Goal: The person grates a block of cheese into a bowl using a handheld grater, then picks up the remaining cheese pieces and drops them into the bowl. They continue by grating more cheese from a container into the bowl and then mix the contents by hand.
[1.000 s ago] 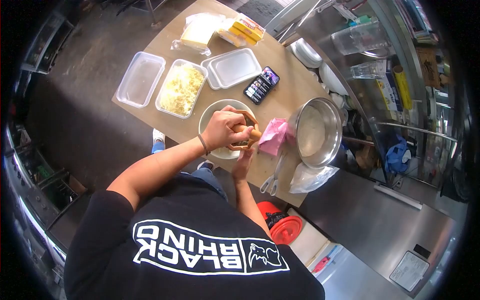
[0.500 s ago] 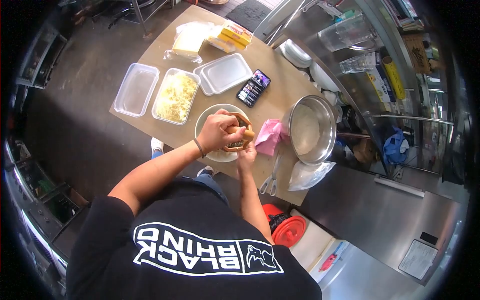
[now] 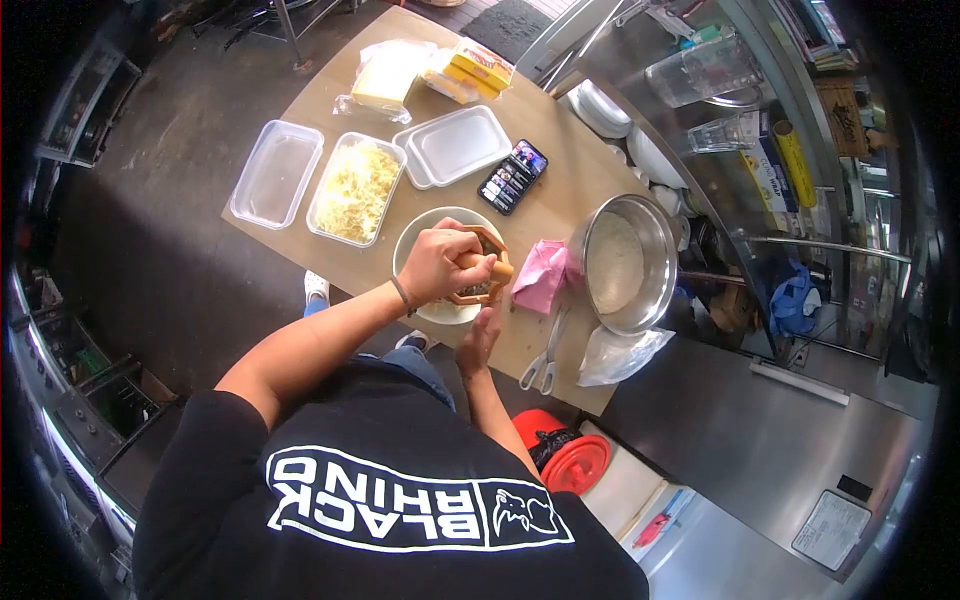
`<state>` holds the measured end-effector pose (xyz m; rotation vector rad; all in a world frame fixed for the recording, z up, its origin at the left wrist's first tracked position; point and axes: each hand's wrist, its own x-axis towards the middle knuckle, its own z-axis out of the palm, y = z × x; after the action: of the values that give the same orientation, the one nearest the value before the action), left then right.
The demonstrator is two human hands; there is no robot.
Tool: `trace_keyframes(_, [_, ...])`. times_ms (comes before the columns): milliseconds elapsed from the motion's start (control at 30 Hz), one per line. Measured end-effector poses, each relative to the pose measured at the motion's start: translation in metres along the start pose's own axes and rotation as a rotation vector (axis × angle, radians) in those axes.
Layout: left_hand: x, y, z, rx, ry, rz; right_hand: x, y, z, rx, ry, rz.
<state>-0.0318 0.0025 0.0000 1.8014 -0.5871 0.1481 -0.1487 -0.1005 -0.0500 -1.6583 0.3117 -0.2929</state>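
Firmly, left hand (image 3: 438,266) grips one wooden tool (image 3: 484,280) over one bowl (image 3: 411,236) (right hand (image 3: 480,338): grip unclear).

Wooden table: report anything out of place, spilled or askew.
Nothing spilled. Grey-handled metal scissors lie askew by the near edge of the light wooden table, and a black smartphone with lit screen sits beside clear plastic lids.

On the table (image 3: 565,205), an empty tub (image 3: 277,174) sits beside a tub of shredded cheese (image 3: 356,189), with stacked lids (image 3: 452,146), a phone (image 3: 513,176) and wrapped cheese blocks (image 3: 385,78) farther back. A pink cloth (image 3: 540,277) touches a steel bowl (image 3: 662,238). Scissors (image 3: 545,355) and a plastic bag (image 3: 620,352) lie at the near edge, and a red lid (image 3: 570,462) is on the floor below.
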Motion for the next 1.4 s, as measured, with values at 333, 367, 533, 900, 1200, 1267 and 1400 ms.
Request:
trace_keyframes(333, [-0.001,-0.002,0.002,-0.005,0.009,0.010,0.000,0.034,-0.001,0.112,0.020,0.307])
trace_keyframes(367, [-0.001,-0.002,0.002,-0.007,0.005,0.012,-0.001,0.045,-0.005,0.144,-0.005,0.357])
trace_keyframes(533, [0.000,-0.005,0.001,0.000,-0.002,0.048,0.018,0.012,0.003,0.406,0.092,0.464])
trace_keyframes(900, [0.001,0.000,-0.001,0.005,-0.008,0.014,0.009,-0.032,0.007,0.065,0.020,-0.066])
trace_keyframes(1200, [0.001,0.000,0.000,-0.001,-0.016,0.008,-0.003,0.009,0.006,-0.070,0.054,0.022])
trace_keyframes(1267, [0.000,-0.002,0.002,-0.004,-0.010,0.008,-0.002,0.017,0.004,-0.081,0.063,0.019])
trace_keyframes(1400, [-0.001,-0.001,0.001,0.003,-0.013,-0.004,-0.003,0.031,0.004,-0.113,0.074,0.062])
